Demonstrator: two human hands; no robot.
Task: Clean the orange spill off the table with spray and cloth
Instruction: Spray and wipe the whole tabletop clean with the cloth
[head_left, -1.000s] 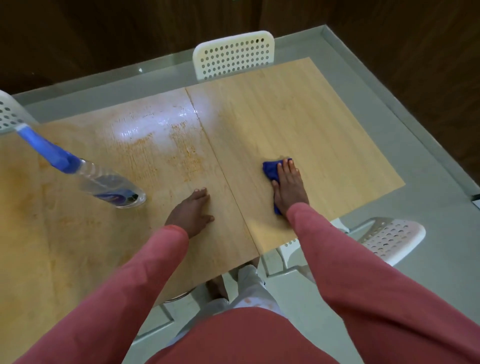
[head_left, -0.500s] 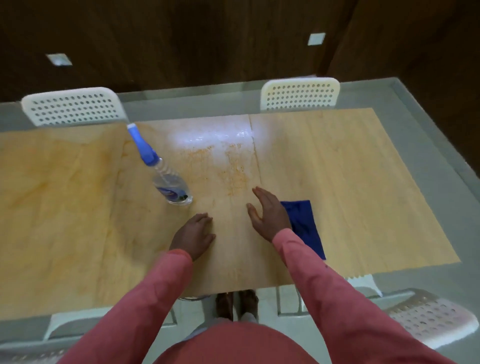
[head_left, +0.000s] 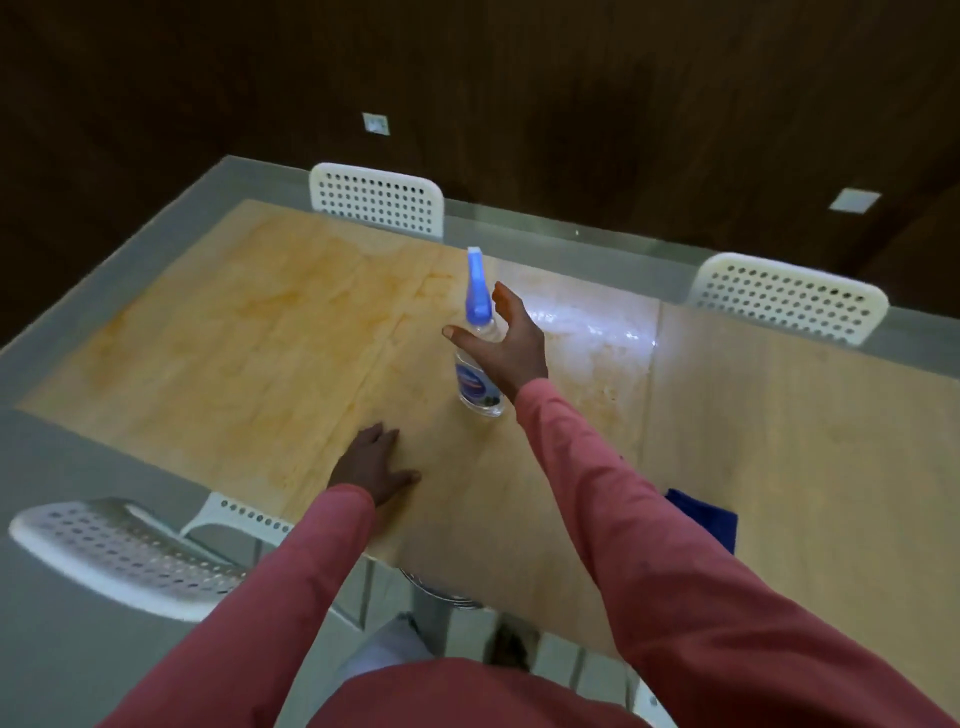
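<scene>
Surface (head_left: 779, 467): wood, orange smears (head_left: 249, 312) over left and far parts, wet glare far centre. Bottle (head_left: 478, 384) upright, centre. Cloth (head_left: 706, 517) flat at near right edge, partly hidden by sleeve. Right hand (head_left: 506, 345) at bottle neck, fingers spread apart, not yet closed. Left hand (head_left: 374, 465) flat on surface, fingers straight.

Dim, soft-blurred wide-angle view, bowed edges, white glare on the table (head_left: 587, 322).
</scene>
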